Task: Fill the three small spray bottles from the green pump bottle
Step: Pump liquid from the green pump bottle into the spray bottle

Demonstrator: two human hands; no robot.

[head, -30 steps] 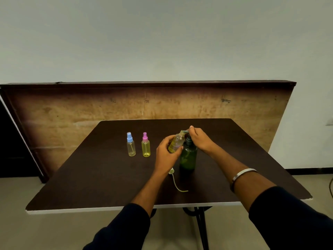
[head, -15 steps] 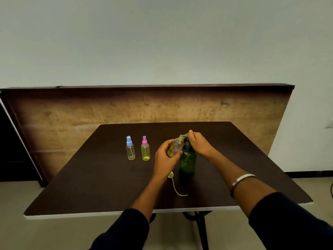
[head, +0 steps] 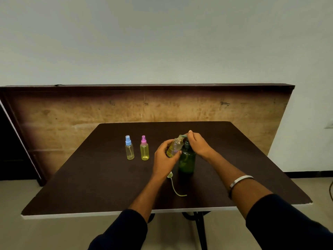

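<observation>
Dark and matte, the surface [head: 100, 179] stands before a worn wooden board leaning on a pale wall. At its middle is the green pump bottle [head: 187, 160], upright, and everything else sits relative to it. Touching its upper left side, the open small bottle [head: 174, 146] is tilted with its neck under the pump spout, already partly full of yellow liquid. The left hand [head: 164, 157] holds it, fingers and thumb curled round the body. The right hand [head: 198, 144] sits over the pump head, fingers bent down onto the spout end; whether they are pressing or only resting I cannot tell. Just in front of the green pump bottle lies the removed spray cap [head: 170, 175], its dip tube curving toward the near edge. Well to the left stand the blue-capped bottle [head: 129, 148] and the pink-capped bottle [head: 144, 148], both capped and holding yellow liquid.

Judging from this, the main risk is a spill: the neck is narrow, and if the tilted bottle slips off the spout mid-press, liquid would run over the left hand. A hard, off-centre press might also tip the green pump bottle, since no hand steadies its base. The loose cap near the left wrist could be knocked away.
</observation>
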